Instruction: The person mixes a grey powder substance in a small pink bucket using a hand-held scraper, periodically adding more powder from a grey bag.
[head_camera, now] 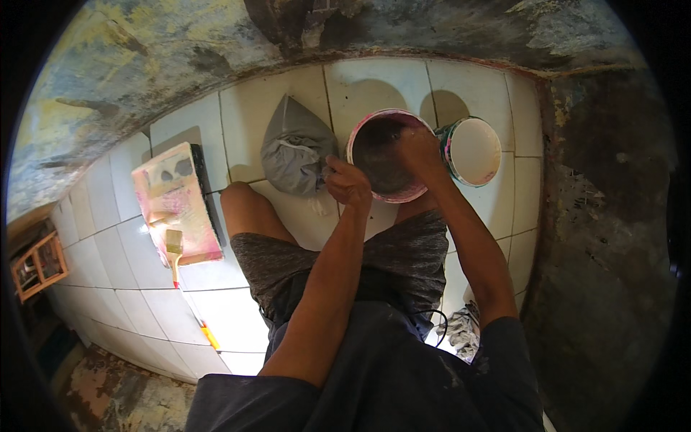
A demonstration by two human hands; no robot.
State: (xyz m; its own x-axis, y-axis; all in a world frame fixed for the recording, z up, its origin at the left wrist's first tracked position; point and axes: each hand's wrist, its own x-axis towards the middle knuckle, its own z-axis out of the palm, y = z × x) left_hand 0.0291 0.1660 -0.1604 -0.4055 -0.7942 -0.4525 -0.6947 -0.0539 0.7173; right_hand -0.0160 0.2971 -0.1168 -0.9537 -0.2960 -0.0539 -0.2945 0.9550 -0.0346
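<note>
A round bucket (353, 135) with a pink-stained rim stands on the tiled floor before me, with dark grey contents inside. My right hand (420, 151) reaches over its right rim into it; blur hides the fingers and whatever they may hold. Between the bucket and a grey plastic bag (297, 146) is my left hand (348, 182), its fingers curled. Whether it grips the bag or the bucket's edge cannot be told. The bag sits slumped and gathered, just left of the bucket.
Right of the bucket is a smaller pail (475, 151) of whitish liquid. On the left, a paint-stained tray (183, 210) has a flat paintbrush (174, 251) across it. An orange-handled tool (209, 336) lies below. A crumpled grey cloth (459, 329) rests beside me. Stained walls (610, 216) border the floor.
</note>
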